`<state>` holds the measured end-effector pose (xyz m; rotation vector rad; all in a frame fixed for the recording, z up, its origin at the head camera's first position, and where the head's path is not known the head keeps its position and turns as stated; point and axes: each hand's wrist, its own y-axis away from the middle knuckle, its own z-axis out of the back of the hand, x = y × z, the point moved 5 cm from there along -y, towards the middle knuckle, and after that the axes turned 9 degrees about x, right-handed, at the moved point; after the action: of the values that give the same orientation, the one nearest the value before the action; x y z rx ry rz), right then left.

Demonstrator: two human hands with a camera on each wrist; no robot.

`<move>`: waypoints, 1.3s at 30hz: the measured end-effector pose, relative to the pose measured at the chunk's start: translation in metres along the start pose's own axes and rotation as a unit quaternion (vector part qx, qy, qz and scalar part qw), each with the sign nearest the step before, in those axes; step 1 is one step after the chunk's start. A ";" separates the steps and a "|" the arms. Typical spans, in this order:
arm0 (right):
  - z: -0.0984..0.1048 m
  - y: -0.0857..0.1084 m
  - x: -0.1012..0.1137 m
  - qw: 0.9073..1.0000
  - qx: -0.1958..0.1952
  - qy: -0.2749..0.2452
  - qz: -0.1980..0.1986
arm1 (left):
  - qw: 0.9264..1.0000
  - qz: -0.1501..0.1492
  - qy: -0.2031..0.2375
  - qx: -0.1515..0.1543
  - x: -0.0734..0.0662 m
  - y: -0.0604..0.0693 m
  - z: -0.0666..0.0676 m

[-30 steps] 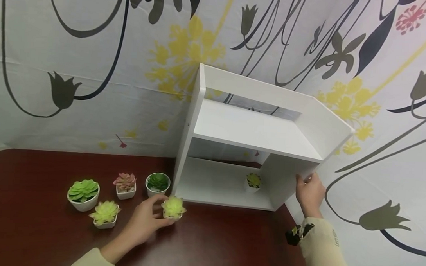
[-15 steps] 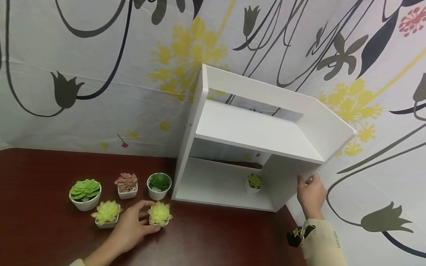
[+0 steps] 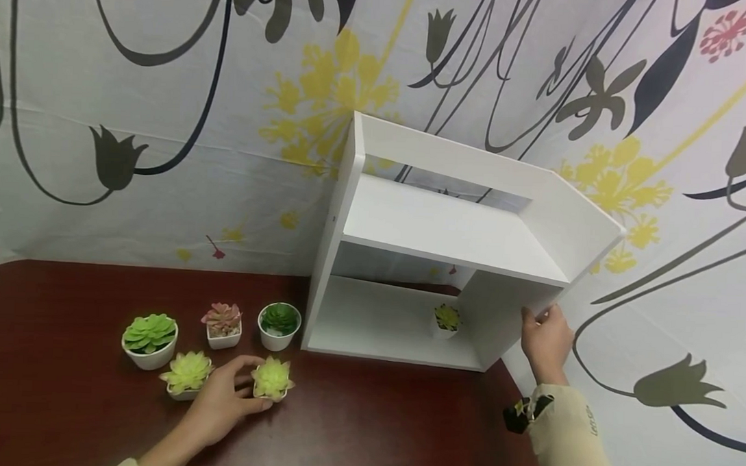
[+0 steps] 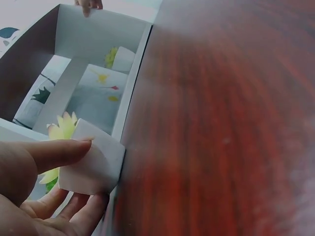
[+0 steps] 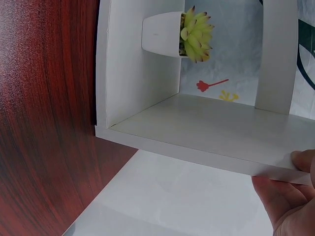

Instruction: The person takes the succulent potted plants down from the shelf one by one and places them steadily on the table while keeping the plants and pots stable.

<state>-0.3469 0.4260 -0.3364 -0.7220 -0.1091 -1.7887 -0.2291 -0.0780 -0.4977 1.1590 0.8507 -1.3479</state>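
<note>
Between thumb and fingers, my left hand (image 3: pixel 222 399) pinches a small white pot holding a yellow-green succulent (image 3: pixel 272 378), low over the table or on it. The left wrist view shows the thumb against the side of the square pot (image 4: pixel 96 162). On the other side, my right hand (image 3: pixel 547 340) grips the right side panel of a white two-tier shelf (image 3: pixel 453 222); its thumb lies inside and the fingers outside. Another potted succulent (image 3: pixel 446 319), with dark-tipped leaves, stands on the lower tier near the right panel.
Left of the shelf, a dark green succulent (image 3: pixel 279 319), a pink succulent (image 3: pixel 223 322), a bright green succulent (image 3: pixel 150 335) and a yellow-green succulent (image 3: pixel 186 372) stand in white pots on the dark red table (image 3: pixel 354 424). A flower-patterned cloth (image 3: pixel 164 205) hangs behind.
My left hand has moved left with the potted succulent, away from the shelf's front and closer to the other pots. The right hand has stayed on the shelf panel.
</note>
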 end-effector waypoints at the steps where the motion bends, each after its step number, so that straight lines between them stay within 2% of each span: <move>1: 0.000 0.000 0.000 1.000 -0.001 0.000 0.000 | 1.000 -0.001 0.000 0.001 0.001 0.000 0.000; 11: 0.000 0.000 0.000 1.000 0.004 -0.006 -0.003 | 1.000 -0.008 -0.008 -0.007 0.004 -0.001 -0.001; 17: -0.001 0.000 0.001 1.000 0.009 -0.008 -0.007 | 1.000 -0.013 -0.027 -0.010 -0.003 0.007 -0.004; 20: -0.001 0.001 0.002 1.000 0.009 -0.007 -0.005 | 0.998 -0.027 -0.052 -0.017 -0.013 0.013 -0.005; 22: -0.001 0.001 0.002 1.000 0.006 -0.007 -0.001 | 0.996 -0.042 -0.078 -0.034 -0.021 0.017 -0.006; 26: -0.001 0.002 0.002 1.000 -0.001 -0.003 0.006 | 0.984 -0.088 -0.134 -0.082 -0.043 0.028 -0.008; 30: 0.000 0.003 0.002 1.000 -0.009 0.003 0.015 | 0.972 -0.141 -0.151 -0.115 -0.067 0.035 -0.015; 32: 0.000 0.004 0.002 1.000 -0.010 0.003 0.017 | 0.971 -0.153 -0.146 -0.116 -0.075 0.034 -0.021; 34: 0.000 0.004 0.002 1.000 -0.010 0.004 0.018 | 0.972 -0.159 -0.131 -0.110 -0.082 0.031 -0.028; 37: 0.001 0.004 0.001 1.000 -0.010 0.002 0.018 | 0.979 -0.160 -0.088 -0.086 -0.090 0.022 -0.044; 39: -0.001 0.005 0.001 1.000 -0.010 0.000 0.018 | 0.981 -0.175 -0.054 -0.063 -0.095 0.013 -0.057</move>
<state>-0.3431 0.4234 -0.3377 -0.7343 -0.0767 -1.7569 -0.2158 0.0012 -0.4203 0.8557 1.0796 -1.6001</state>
